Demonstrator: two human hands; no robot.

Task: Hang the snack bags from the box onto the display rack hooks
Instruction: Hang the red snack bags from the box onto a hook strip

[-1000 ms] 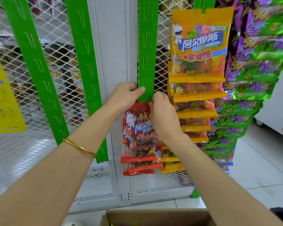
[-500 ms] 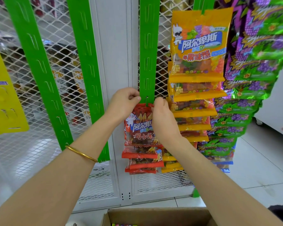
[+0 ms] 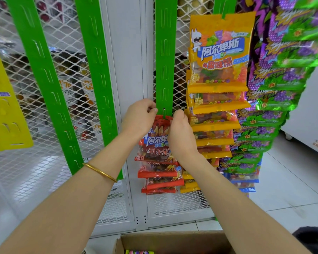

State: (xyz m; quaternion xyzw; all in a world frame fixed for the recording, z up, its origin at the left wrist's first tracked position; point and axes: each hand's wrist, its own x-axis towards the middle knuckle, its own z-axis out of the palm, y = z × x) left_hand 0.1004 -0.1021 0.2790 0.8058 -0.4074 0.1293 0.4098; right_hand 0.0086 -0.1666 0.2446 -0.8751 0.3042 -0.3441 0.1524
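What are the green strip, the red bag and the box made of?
Green strip: looks like thin plastic, smooth with a slight sheen, and has small tabs cut into it for hooks.
Red bag: probably shiny plastic film. It is wrinkled, catches the light, and its lower part is see-through, so the sweets show.
Box: brown cardboard, dull and plain, with a thin raw edge.

Not much to report tbh: two bare forearms (image 3: 66,208), uncovered right out to the edge of the shot. The only accessory is a thin, plain gold bangle (image 3: 99,172) on the left wrist, smooth and round. Left hand (image 3: 139,118) and right hand (image 3: 182,132) are bare too, and the left thumbnail (image 3: 155,110) looks short and plain.
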